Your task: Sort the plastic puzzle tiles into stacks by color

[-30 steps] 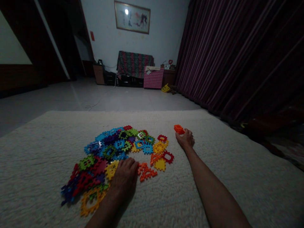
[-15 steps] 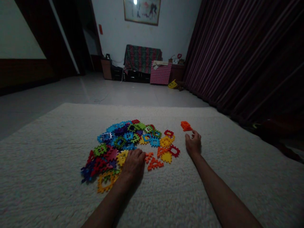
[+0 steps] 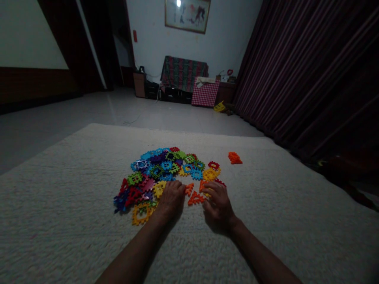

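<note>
A pile of colourful plastic interlocking building pieces point(image 3: 156, 171) with toothed edges lies on the pale mat. At its right edge, my left hand point(image 3: 171, 199) is closed, its fingertips on an orange toothed piece point(image 3: 189, 189). My right hand point(image 3: 217, 203) is open, fingers apart and bent, above several loose pieces. Just left of its thumb lies an orange triangular piece point(image 3: 196, 198). Another orange piece point(image 3: 202, 185) shows beside its fingertips, and a yellow piece is partly covered by the fingers. Farther off to the right sits a small orange stack point(image 3: 235, 158), apart from both hands.
The quilted mat point(image 3: 74, 169) covers the floor in front of me. Beyond it are a tiled floor point(image 3: 166, 116), a cloth-covered stand point(image 3: 185, 75), a checked cloth point(image 3: 205, 92) and a yellow object point(image 3: 219, 107). Dark curtains point(image 3: 284, 75) hang at the right.
My right hand has moved from beside the orange stack back left to the loose orange and yellow pieces. My left hand stays by the orange piece. The view has shifted slightly.
</note>
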`<state>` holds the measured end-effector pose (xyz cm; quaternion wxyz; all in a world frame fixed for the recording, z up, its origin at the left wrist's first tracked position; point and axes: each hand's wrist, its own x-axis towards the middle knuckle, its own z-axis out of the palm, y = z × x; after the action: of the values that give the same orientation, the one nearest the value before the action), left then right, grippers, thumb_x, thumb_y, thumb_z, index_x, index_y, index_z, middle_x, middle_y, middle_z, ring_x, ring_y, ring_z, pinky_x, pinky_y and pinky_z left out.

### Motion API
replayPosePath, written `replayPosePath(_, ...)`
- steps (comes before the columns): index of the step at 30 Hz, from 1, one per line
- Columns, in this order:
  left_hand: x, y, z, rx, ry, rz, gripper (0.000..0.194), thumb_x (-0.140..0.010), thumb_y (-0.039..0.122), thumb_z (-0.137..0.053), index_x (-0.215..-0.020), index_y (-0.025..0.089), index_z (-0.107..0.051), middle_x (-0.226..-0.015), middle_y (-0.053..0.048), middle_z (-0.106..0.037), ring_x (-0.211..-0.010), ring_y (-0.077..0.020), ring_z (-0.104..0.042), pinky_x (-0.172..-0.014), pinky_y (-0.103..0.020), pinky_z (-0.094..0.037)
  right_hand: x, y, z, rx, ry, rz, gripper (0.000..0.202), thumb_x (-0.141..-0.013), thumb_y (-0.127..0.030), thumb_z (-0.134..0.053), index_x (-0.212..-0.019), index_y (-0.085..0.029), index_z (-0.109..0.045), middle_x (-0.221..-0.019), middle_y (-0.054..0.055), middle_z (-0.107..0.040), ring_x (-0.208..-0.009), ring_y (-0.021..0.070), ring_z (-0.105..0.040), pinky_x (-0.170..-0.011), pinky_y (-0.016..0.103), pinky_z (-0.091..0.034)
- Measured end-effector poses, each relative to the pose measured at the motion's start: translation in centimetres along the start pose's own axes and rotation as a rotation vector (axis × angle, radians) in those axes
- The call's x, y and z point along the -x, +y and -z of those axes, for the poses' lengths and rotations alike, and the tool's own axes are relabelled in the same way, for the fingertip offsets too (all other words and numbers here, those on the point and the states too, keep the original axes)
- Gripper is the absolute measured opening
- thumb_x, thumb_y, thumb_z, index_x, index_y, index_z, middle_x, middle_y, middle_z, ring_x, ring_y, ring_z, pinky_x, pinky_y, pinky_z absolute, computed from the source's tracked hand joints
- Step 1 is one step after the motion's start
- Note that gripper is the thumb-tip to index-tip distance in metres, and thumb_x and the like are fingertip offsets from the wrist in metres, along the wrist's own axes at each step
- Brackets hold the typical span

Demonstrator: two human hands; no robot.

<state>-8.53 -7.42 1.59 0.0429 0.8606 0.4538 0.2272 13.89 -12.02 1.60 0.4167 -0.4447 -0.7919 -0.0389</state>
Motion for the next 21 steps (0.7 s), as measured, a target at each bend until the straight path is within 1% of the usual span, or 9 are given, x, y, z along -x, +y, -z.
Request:
replayPosePath(2,0.1,0.0,-0.1,0.008,0.001,0.007,0.026,-0.099,0.018,-0.043,-0.097,0.019,-0.069,-0.099,-0.009,-0.066,-0.097,-0.024,-0.057,-0.09,-0.039,-0.044,-0.5,-1.2,-0.1,0.023,-0.142,0.054,0.032,-0.081,-0.02,-0.059,-0.112,-0.022,-0.063,-0.119,0.009,-0.067,-0.117,0.0279,-0.057,-0.109,0.052,-0.036)
replayPosePath(4,0.2,0.0,-0.1,0.019,-0.001,0.004,0.024,-0.098,0.019,-0.044,-0.095,0.019,-0.068,-0.099,-0.008,-0.065,-0.097,-0.0238,-0.056,-0.089,-0.039,-0.044,-1.0,-1.9,-0.1,0.04,-0.243,0.047,0.034,-0.08,-0.018,-0.059,-0.114,-0.022,-0.062,-0.118,0.009,-0.068,-0.118,0.0292,-0.055,-0.112,0.056,-0.031)
replayPosePath(6,0.3,0.1,0.0,0.027,-0.007,-0.008,0.023,-0.097,0.019,-0.045,-0.092,0.019,-0.068,-0.097,-0.008,-0.065,-0.095,-0.0234,-0.056,-0.088,-0.038,-0.044,-1.2,-2.0,-0.1,0.051,-0.297,0.036,0.031,-0.082,-0.018,-0.059,-0.112,-0.022,-0.063,-0.115,0.008,-0.069,-0.119,0.0301,-0.054,-0.112,0.058,-0.028)
replayPosePath(9,0.4,0.3,0.3,0.014,-0.017,-0.017,0.023,-0.096,0.018,-0.046,-0.091,0.019,-0.068,-0.093,-0.008,-0.065,-0.092,-0.0234,-0.055,-0.088,-0.039,-0.044,-1.2,-1.8,-0.1,0.051,-0.334,0.037,0.025,-0.087,-0.017,-0.058,-0.111,-0.023,-0.062,-0.112,0.008,-0.069,-0.119,0.0289,-0.053,-0.111,0.057,-0.028)
replayPosePath(11,0.4,0.5,0.5,0.007,-0.011,-0.013,0.024,-0.097,0.018,-0.045,-0.091,0.02,-0.068,-0.092,-0.008,-0.065,-0.092,-0.0231,-0.056,-0.089,-0.04,-0.044,-1.1,-1.5,-0.1,0.038,-0.331,0.054,0.025,-0.089,-0.015,-0.056,-0.112,-0.022,-0.061,-0.111,0.008,-0.068,-0.116,0.0275,-0.055,-0.111,0.057,-0.03)
replayPosePath(13,0.5,0.7,0.7,0.013,0.007,-0.015,0.024,-0.097,0.018,-0.045,-0.09,0.02,-0.068,-0.091,-0.007,-0.065,-0.092,-0.0227,-0.056,-0.091,-0.041,-0.043,-1.0,-1.2,-0.2,0.021,-0.296,0.083,0.027,-0.089,-0.014,-0.055,-0.114,-0.022,-0.06,-0.11,0.008,-0.067,-0.112,0.0266,-0.056,-0.109,0.056,-0.034)
replayPosePath(17,0.3,0.8,0.9,0.037,0.011,-0.032,0.021,-0.096,0.02,-0.049,-0.087,0.02,-0.069,-0.094,-0.008,-0.066,-0.098,-0.0231,-0.058,-0.099,-0.044,-0.041,-0.9,-0.7,-0.4,-0.005,-0.152,0.113,0.033,-0.089,-0.016,-0.056,-0.122,-0.021,-0.058,-0.113,0.01,-0.065,-0.108,0.027,-0.059,-0.1,0.053,-0.045)
replayPosePath(21,0.2,1.2,1.2,0.058,-0.024,-0.046,0.019,-0.095,0.021,-0.051,-0.09,0.02,-0.07,-0.099,-0.009,-0.067,-0.104,-0.0249,-0.057,-0.104,-0.048,-0.038,-0.7,-0.4,-0.7,-0.026,-0.058,0.075,0.037,-0.091,-0.019,-0.058,-0.128,-0.023,-0.057,-0.115,0.011,-0.064,-0.109,0.0273,-0.062,-0.094,0.049,-0.053)
